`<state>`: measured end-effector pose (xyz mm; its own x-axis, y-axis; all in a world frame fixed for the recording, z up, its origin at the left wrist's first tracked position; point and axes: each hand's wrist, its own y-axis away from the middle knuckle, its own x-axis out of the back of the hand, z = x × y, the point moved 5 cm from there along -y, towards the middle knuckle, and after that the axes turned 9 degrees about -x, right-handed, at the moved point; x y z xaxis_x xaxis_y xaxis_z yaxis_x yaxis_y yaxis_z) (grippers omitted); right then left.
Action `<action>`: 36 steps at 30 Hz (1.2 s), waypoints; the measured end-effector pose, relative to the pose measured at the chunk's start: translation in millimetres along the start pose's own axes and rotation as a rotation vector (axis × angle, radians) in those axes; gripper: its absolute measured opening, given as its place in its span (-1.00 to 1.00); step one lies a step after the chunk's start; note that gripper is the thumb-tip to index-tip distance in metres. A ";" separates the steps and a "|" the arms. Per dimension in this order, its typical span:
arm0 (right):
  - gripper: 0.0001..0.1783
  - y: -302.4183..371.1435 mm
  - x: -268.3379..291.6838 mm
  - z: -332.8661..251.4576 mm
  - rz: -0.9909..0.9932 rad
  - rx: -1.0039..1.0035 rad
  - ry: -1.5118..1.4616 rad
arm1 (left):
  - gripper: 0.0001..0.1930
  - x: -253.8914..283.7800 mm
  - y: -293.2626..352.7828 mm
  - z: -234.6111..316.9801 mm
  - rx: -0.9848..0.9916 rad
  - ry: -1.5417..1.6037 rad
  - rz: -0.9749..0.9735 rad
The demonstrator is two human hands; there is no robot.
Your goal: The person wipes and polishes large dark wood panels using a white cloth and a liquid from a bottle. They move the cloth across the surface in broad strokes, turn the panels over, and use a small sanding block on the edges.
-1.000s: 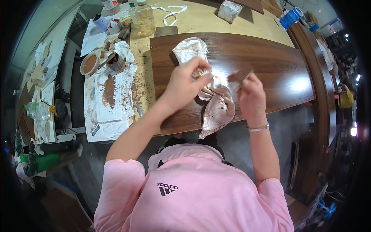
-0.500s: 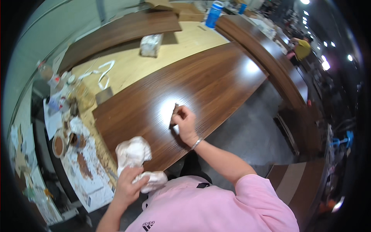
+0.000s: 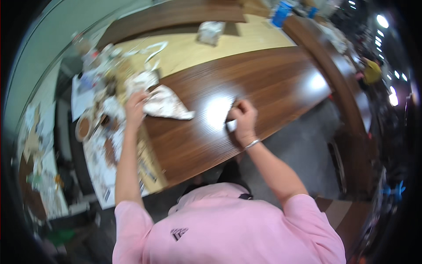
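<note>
A dark brown wood-grain panel [image 3: 281, 83] lies across the table in front of me, with lights glaring off its surface. My left hand [image 3: 136, 108] grips a white cloth [image 3: 167, 104] with brownish stains; part of it drapes over the panel's left end. Over the middle of the panel, my right hand [image 3: 245, 119] is closed in a pinch, a bracelet on its wrist. Something small and dark shows at its fingertips, with a white bit below; motion blur hides what it is.
Left of the panel are a cup of brown paste [image 3: 83, 128], smeared paper [image 3: 99, 154] and bottles [image 3: 90, 57]. A wrapped white block [image 3: 211, 33] and another brown panel [image 3: 176, 16] lie at the back. Long boards [image 3: 325, 70] stand on the right; a person in yellow [image 3: 372, 71] is farther off.
My left hand has carried the cloth from near my body up and forward to the panel's left end, where it hangs spread out. My right hand stays pinched over the panel. The view has shifted.
</note>
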<state>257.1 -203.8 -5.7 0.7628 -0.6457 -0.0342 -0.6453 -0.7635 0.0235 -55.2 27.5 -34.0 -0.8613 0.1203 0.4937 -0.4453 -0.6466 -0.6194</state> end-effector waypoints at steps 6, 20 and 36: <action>-0.96 -10.2 16.7 14.3 0.003 0.028 -0.115 | -0.75 -4.2 100.7 123.9 0.024 0.016 -0.034; -0.91 -7.3 5.2 16.1 -0.023 0.008 -0.039 | -0.68 15.7 120.1 215.5 -0.092 -0.094 -0.394; -0.92 -0.1 1.2 3.8 -0.071 0.027 -0.035 | -0.76 11.3 -49.9 -26.8 0.189 -0.294 0.010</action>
<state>258.0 -204.5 -9.6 0.8049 -0.5893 -0.0700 -0.5911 -0.8066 -0.0070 -49.3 81.4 -13.8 -0.7456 -0.0909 0.6602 -0.3607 -0.7779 -0.5145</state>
